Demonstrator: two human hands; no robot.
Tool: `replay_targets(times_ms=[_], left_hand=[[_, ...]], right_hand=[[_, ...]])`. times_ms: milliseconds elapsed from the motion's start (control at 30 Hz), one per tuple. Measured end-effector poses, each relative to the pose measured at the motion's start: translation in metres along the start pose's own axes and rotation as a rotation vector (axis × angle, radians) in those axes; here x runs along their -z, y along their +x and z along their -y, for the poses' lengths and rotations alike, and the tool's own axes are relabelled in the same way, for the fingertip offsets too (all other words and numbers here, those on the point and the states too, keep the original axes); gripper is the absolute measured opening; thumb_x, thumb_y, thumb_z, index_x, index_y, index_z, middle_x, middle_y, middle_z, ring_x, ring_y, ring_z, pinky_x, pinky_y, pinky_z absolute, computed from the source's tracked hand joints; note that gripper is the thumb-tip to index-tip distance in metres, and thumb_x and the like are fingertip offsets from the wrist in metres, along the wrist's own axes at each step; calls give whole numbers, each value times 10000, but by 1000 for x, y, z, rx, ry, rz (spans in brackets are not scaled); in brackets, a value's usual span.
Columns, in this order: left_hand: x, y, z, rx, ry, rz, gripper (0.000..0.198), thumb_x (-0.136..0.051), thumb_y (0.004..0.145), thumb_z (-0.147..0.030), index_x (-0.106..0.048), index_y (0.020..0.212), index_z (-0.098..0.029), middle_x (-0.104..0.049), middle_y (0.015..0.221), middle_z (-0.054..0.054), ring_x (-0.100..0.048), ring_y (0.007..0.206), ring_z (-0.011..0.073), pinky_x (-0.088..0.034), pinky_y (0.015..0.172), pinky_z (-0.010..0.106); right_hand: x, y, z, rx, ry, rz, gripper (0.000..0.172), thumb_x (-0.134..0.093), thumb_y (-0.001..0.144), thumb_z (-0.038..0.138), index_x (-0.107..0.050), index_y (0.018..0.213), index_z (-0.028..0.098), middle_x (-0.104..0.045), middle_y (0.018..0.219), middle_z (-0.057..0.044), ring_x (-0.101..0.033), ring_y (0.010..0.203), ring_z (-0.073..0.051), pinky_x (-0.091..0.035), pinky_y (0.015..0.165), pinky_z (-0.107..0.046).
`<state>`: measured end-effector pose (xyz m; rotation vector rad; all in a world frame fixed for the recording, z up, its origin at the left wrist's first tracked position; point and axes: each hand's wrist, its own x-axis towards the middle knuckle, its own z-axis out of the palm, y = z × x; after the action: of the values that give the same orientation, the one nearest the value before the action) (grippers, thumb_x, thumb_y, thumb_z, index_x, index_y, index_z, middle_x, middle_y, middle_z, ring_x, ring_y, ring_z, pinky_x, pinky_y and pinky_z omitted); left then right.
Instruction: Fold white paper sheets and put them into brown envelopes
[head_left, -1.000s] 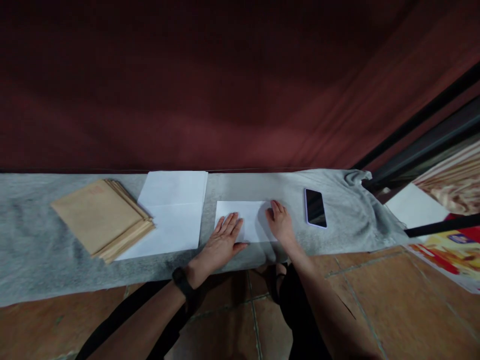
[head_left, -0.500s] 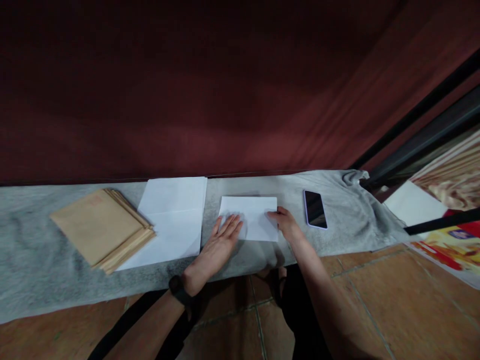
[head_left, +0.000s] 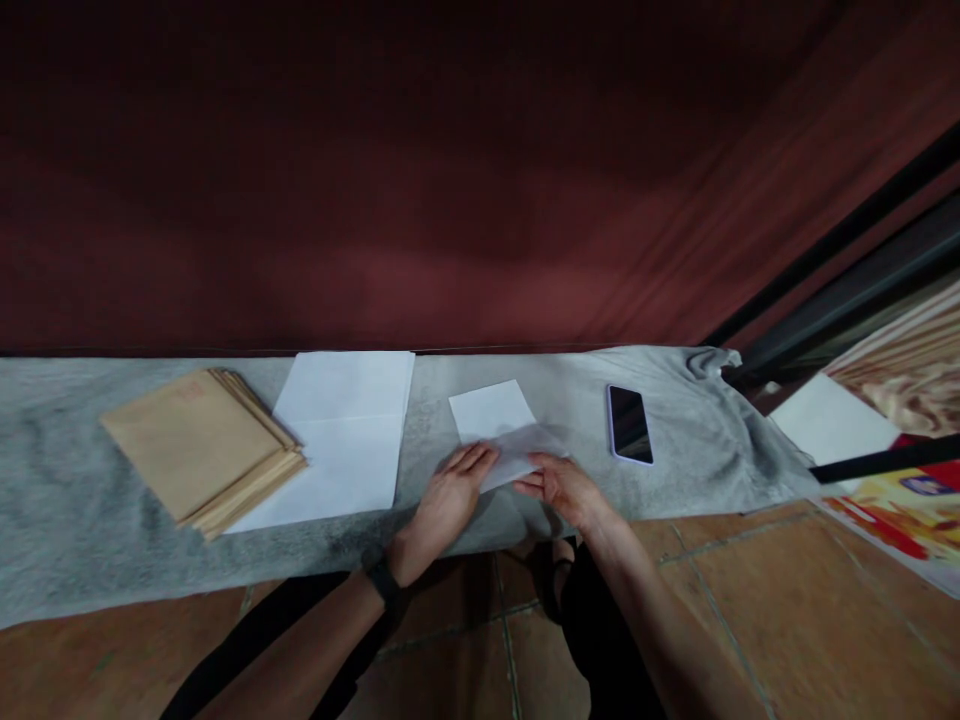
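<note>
Piled askew at the left of the frame, partly over a stack of creased white sheets (head_left: pixel 352 440): a bundle of brown kraft envelopes (head_left: pixel 199 445), contents hidden from view. Laid out at the centre, on a grey cloth (head_left: pixel 697 440): a folded sheet of white paper (head_left: pixel 492 412), flat and straight-edged in its upper part, blurred and apparently lifted along its lower part. Touching its lower left edge with the left hand (head_left: pixel 451 494), fingers close together; touching its lower right edge with the right hand (head_left: pixel 564 486), fingers bent. Cannot tell pinching from mere contact, for either hand. Paper right at the fingertips, extending above them in the frame. Set right of centre: a smartphone (head_left: pixel 631 424), dark-screened, pale-rimmed.
</note>
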<state>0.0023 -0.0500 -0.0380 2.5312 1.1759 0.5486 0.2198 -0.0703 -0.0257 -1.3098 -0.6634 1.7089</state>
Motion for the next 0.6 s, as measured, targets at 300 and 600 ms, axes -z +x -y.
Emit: replay_targets(times_ms=[300,600], left_hand=[[21,-10,13,80,-316,31,549,-474,811,-16,-694,1255,-250,-705,1304,25,-660,1198,195,-522,1073,383],[31,-11,13,264,-476,24,293,-512,959,-320,-763,1079,-228,-796,1027,33,-741,928,221,-575,851,325]], right_hand=[[48,-4,20,348,-390,-171,245,-648,786,294,-717,1005,208,-758,1098,-75,-708,1034,-239,-558,935,-392],[38,-19,24,525,-1046,224,400,-612,857,138,-733,1197,309,-675,1351,-14,-600,1279,-208,-463,1108,-395]])
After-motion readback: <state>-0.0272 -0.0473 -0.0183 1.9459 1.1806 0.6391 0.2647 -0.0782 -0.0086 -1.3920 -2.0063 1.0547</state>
